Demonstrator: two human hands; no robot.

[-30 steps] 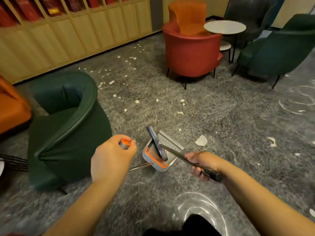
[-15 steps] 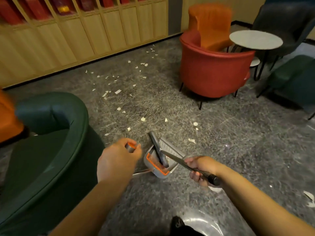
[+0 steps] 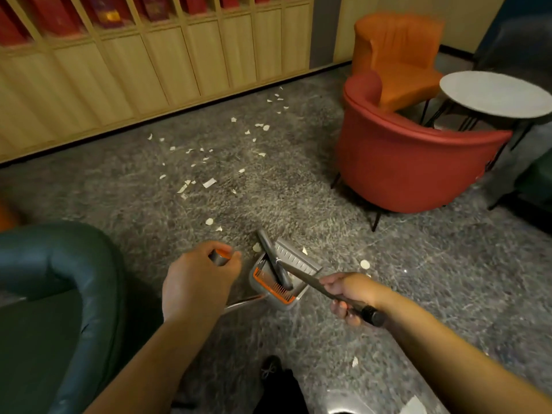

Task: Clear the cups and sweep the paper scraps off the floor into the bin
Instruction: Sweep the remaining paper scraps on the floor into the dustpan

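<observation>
My left hand (image 3: pixel 198 282) grips the orange-capped top of the dustpan handle (image 3: pixel 220 257). The grey dustpan (image 3: pixel 294 261) with an orange comb edge hangs low over the floor between my hands. My right hand (image 3: pixel 351 294) holds the dark broom handle (image 3: pixel 369 315), and the broom head (image 3: pixel 273 258) lies inside the dustpan. White paper scraps (image 3: pixel 209 183) are scattered over the grey floor ahead, toward the wooden wall, and a few scraps (image 3: pixel 364 264) lie right beside the pan. No cups or bin are in view.
A dark green armchair (image 3: pixel 59 294) stands close at my left. A red armchair (image 3: pixel 418 162) and an orange chair (image 3: pixel 394 55) are ahead right, beside a round white table (image 3: pixel 493 94). A wooden shelf wall (image 3: pixel 149 64) lines the back. My shoe (image 3: pixel 270 369) shows below.
The view has moved forward and turned left; the scraps near the wall are closer and the red armchair has shifted right. Both hands keep their hold on dustpan and broom.
</observation>
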